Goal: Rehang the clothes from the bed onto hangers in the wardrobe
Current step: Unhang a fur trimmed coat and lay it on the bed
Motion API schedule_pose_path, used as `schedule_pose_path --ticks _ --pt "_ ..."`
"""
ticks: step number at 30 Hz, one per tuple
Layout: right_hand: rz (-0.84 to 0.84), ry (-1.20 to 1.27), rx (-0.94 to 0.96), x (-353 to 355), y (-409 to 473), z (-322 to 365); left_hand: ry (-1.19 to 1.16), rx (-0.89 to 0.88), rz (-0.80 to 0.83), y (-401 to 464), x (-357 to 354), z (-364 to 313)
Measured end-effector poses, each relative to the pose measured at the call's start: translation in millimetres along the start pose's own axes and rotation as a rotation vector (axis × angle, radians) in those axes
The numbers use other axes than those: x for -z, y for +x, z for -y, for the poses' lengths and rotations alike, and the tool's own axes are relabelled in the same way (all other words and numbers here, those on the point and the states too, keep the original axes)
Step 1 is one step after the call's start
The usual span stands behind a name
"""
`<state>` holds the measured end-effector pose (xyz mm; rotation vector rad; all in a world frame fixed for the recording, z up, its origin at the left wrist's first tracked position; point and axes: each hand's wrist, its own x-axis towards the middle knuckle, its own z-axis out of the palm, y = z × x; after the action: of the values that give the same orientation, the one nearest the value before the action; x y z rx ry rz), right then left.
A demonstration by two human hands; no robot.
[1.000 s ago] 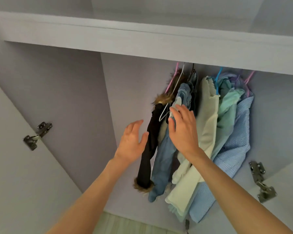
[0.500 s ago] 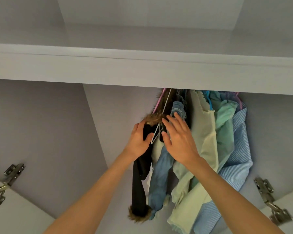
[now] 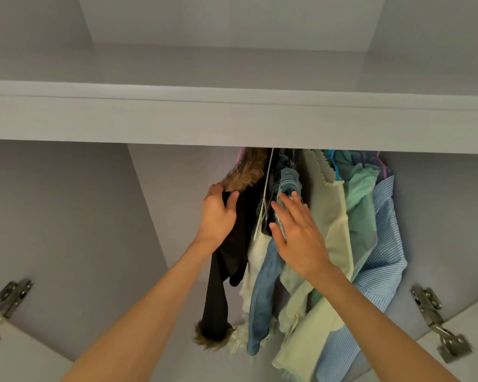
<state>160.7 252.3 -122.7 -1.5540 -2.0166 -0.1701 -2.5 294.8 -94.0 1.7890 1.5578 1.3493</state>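
Inside the pale grey wardrobe (image 3: pixel 66 216), the left hand (image 3: pixel 218 213) gripped the black fur-trimmed garment (image 3: pixel 232 244) at its shoulder. The right hand (image 3: pixel 298 235), fingers straight, pressed the hanging blue denim garment (image 3: pixel 262 293) beside a white wire hanger (image 3: pixel 262 213), apparently bare.

Pale wardrobe (image 3: pixel 66 216), shelf (image 3: pixel 232 119) across top, clothes (image 3: pixel 329 230) hanging beneath, rail apparently hidden
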Motion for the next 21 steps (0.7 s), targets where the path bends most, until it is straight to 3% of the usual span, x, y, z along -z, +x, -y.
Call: schedule_pose_path --ticks 5,10,14,17,19,21 --pt "-0.031 -0.021 0.015 1 4 19 0.056 -0.042 -0.033 -35 25 10" --pt "-0.013 -0.013 0.209 -5 16 58 0.087 0.078 -0.046 -78 51 36" --pt "0.03 0.178 0.272 -13 11 110 0.141 0.168 -0.081 -121 73 55" --pt "0.325 0.486 0.093 -16 -2 145 0.199 0.228 -0.137 -161 83 60" --pt "0.598 0.729 -0.154 -24 -6 162 0.225 0.255 -0.188 -192 87 56" --pt "0.728 1.024 -0.403 -30 -13 180 0.261 0.288 -0.227 -220 91 51"
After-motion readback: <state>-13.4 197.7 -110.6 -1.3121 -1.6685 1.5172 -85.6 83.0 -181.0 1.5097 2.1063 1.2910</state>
